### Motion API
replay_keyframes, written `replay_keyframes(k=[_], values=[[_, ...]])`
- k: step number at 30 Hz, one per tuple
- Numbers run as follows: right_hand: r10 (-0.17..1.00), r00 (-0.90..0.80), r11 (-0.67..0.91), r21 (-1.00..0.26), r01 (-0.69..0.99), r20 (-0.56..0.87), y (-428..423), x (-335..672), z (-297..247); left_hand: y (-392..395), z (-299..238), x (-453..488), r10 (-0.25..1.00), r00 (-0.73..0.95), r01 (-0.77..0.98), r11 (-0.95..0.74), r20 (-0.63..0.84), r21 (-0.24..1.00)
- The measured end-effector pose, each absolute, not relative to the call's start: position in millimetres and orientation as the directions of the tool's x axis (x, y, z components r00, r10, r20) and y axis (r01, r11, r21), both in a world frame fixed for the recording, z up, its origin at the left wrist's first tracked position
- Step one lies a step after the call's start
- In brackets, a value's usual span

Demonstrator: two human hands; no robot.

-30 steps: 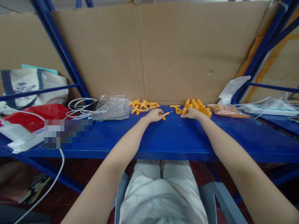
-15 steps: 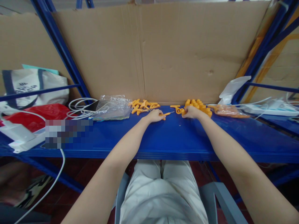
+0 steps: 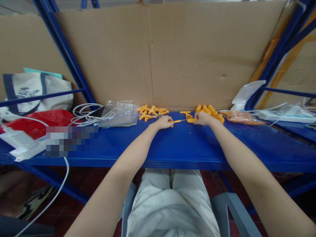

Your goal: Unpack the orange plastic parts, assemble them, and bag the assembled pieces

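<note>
My left hand is closed on an orange corkscrew, whose metal spiral points right. Facing it, an orange plastic sleeve is pinched in my right hand, lying level with the spiral's tip. Whether tip and sleeve touch, I cannot tell. Just behind the sleeve are a small orange ring-shaped part and an orange T-shaped part. Several orange corkscrews lie heaped beyond my left hand. Several upright orange sleeves stand grouped beyond my right hand, which partly hides them.
A clear plastic bag and white cables lie to the left, near a power strip. At right is a bag of orange parts. Cardboard walls off the back of the blue table.
The corkscrew has turned to lie more level, and its spiral is closer to the sleeve. The sleeve in my right hand has also swung to lie level. Both hands stay nearly in place.
</note>
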State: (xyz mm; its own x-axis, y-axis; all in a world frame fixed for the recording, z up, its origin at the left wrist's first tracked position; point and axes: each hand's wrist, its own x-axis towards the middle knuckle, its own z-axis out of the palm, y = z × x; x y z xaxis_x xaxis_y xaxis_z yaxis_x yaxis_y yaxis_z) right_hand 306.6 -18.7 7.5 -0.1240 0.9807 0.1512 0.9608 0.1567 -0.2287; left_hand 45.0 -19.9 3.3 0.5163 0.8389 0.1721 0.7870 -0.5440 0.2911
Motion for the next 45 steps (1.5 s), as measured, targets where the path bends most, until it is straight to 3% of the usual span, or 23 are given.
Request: replay_keyframes(k=[10, 18, 21, 27, 32, 34, 37, 43, 45], values=[[0.967, -0.182, 0.227, -0.278, 0.933, 0.178, -11, 311, 3, -18, 1, 45, 0.831, 0.521, 0.762, -0.555, 0.192, 0.335], [0.924, -0.315, 0.377, -0.366, 0.851, 0.218, -20, 297, 5, -17, -2, 48, 0.856, 0.415, 0.745, -0.514, 0.307, 0.425], [0.931, -0.315, 0.366, -0.460, 0.809, 0.186, -19, 295, 2, -21, -1, 51, 0.898, 0.354, 0.703, -0.440, 0.262, 0.558], [0.940, -0.277, 0.339, -0.608, 0.718, 0.198, -15, 299, -1, -25, 3, 52, 0.993, 0.099, 0.481, -0.098, 0.057, 0.871], [0.952, -0.205, 0.305, -0.658, 0.689, 0.228, -21, 295, 4, -26, 6, 47, 0.991, 0.084, 0.209, 0.082, -0.101, 0.975], [0.953, -0.192, 0.300, -0.661, 0.688, 0.233, -25, 293, 6, -25, 7, 45, 0.989, 0.109, 0.178, 0.084, -0.104, 0.980], [0.950, -0.205, 0.310, -0.634, 0.709, 0.236, -29, 293, 9, -22, 6, 45, 0.986, 0.147, 0.274, 0.029, -0.072, 0.961], [0.938, -0.205, 0.334, -0.574, 0.748, 0.279, -25, 298, 9, -16, 1, 49, 0.958, 0.179, 0.447, -0.281, 0.223, 0.849], [0.940, -0.196, 0.328, -0.580, 0.745, 0.279, -23, 299, 8, -16, 0, 49, 0.946, 0.206, 0.487, -0.321, 0.250, 0.812]])
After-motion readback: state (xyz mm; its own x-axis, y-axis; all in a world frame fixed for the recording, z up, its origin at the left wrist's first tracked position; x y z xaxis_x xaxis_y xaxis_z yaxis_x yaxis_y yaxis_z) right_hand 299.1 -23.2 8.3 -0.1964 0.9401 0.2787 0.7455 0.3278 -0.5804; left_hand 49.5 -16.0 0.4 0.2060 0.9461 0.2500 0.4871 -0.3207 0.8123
